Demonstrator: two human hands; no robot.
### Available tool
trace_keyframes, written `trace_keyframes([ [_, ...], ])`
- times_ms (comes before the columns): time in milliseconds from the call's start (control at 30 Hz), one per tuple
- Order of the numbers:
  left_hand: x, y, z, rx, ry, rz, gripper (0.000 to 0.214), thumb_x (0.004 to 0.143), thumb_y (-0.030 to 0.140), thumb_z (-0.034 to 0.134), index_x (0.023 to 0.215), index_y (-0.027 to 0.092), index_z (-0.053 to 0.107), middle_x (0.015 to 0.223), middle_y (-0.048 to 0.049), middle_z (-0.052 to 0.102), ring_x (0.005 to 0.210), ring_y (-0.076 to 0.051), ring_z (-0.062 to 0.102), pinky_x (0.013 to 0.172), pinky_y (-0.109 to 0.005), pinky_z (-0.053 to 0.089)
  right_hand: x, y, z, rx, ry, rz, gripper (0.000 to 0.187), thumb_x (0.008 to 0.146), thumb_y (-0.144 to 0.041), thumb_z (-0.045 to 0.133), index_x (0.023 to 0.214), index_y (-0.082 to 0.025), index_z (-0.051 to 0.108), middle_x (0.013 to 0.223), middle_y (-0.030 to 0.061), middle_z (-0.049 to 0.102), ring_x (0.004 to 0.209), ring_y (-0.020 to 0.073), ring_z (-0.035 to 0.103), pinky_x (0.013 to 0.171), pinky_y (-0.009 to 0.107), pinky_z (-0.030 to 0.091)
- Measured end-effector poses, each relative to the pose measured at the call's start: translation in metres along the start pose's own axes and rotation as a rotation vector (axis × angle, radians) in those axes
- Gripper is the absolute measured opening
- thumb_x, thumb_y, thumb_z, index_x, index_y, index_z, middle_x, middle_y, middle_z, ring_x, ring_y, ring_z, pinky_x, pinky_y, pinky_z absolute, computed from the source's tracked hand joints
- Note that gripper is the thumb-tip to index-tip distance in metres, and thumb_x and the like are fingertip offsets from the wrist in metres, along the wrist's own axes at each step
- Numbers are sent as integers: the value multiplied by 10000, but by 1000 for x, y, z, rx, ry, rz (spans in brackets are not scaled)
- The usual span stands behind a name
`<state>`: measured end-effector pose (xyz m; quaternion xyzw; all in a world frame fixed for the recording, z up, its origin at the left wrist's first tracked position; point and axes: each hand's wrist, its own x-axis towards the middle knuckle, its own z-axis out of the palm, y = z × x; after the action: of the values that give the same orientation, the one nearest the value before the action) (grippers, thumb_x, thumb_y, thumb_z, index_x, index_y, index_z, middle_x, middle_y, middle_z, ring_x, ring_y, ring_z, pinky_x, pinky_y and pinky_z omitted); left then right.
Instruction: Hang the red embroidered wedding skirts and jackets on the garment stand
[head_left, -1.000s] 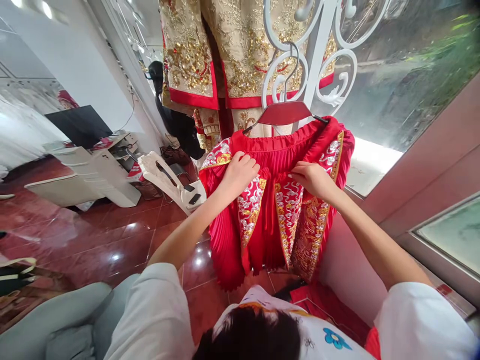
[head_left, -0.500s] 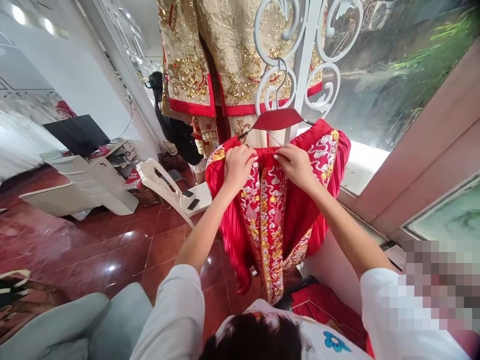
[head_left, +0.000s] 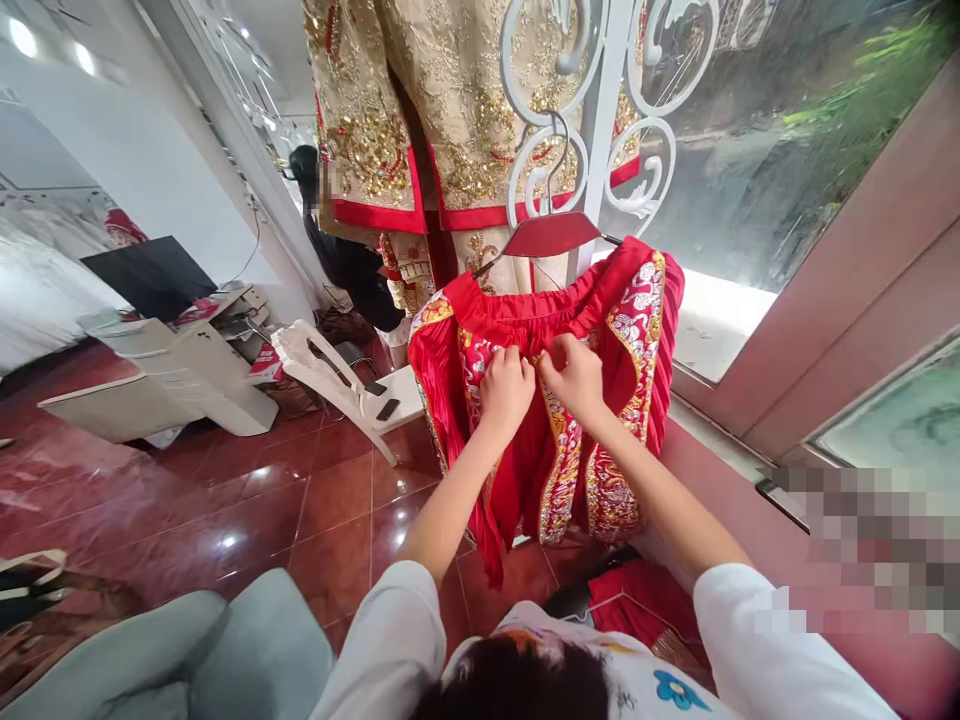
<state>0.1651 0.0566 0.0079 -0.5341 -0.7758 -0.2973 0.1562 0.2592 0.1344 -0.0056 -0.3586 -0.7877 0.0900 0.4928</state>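
A red pleated skirt (head_left: 529, 312) with gold and silver embroidered panels hangs in front of me from a dark red clip hanger (head_left: 551, 235). The hanger's hook is by a white scrollwork frame. My left hand (head_left: 508, 388) is closed on the skirt's fabric below the gathered waistband. Beside it, my right hand (head_left: 574, 378) pinches the skirt too, at the top of an embroidered panel. A small gap separates the two hands. Fingertips and the cloth in them are partly hidden. Below, the panels hang in loose folds.
Behind the skirt hang gold-beaded garments (head_left: 465, 120) with red hems. A white chair (head_left: 337, 380) holds two dark phones. Farther left are a desk (head_left: 180, 370) with a monitor and a person in black (head_left: 337, 250). A grey sofa (head_left: 255, 640) stands near me; a window is at right.
Both hands have moved down from the waistband to the fabric below it. The waistband is now uncovered, and the front panels have shifted and bunched.
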Motion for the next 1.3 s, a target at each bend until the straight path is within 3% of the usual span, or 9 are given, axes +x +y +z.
trace_keyframes([
  [167,-5,3,14,80,-135,-161,375,954,228,319,1273,99,468,888,-142,700,803,-251,685,664,-309,488,-7,-8,19,-72,-235,261,337,843,-479,515,786,-159,606,747,87,649,716,204,606,657,282,398],
  [367,1,-1,31,0,-117,-193,341,966,217,263,1205,98,473,843,-144,706,767,-256,688,639,-309,470,-1,-5,41,-38,-196,291,267,852,-360,506,714,-148,589,680,96,611,638,182,535,594,262,318],
  [567,0,-15,31,-428,-32,-130,204,901,212,439,1010,164,605,895,-99,713,797,-215,660,697,-290,452,-13,-1,27,176,-227,182,393,874,-411,452,582,-153,500,507,-6,472,506,90,360,527,225,270],
  [767,9,-20,35,-912,-53,-117,224,863,305,509,791,144,646,729,-35,664,660,-133,587,614,-226,430,-39,1,5,360,-249,134,313,856,-389,445,777,-145,624,603,11,584,527,111,466,563,238,344],
  [867,5,-20,31,-1042,-132,-166,139,802,255,565,740,144,621,673,-2,621,608,-101,556,555,-197,414,-47,7,-1,413,-132,251,272,807,-370,499,817,-143,649,672,39,633,574,138,519,592,264,383],
  [967,-7,-20,20,-1208,-344,-283,150,787,280,575,717,148,571,642,11,583,525,-74,520,442,-171,357,-53,10,-4,612,-61,452,232,740,-371,573,803,-157,636,727,45,646,629,147,553,616,273,425],
  [1100,-21,-20,10,-1421,-557,-341,250,718,348,673,774,150,531,696,3,602,545,-70,558,437,-157,392,-60,3,0,983,-242,642,274,667,-429,660,731,-170,596,675,11,610,616,125,568,619,263,472],
  [1200,-23,-22,11,-1491,-543,-327,335,669,343,717,887,148,554,688,22,596,531,-67,557,439,-157,409,-63,-6,2,1101,-329,705,328,652,-479,676,741,-182,569,635,-12,592,528,104,542,541,251,467],
  [1300,-23,-27,13,-1520,-533,-319,415,658,310,726,1002,154,556,697,33,601,519,-67,557,439,-162,414,-66,-12,-3,1233,-399,770,389,657,-531,687,755,-178,558,581,-30,570,370,39,376,373,184,308],
])
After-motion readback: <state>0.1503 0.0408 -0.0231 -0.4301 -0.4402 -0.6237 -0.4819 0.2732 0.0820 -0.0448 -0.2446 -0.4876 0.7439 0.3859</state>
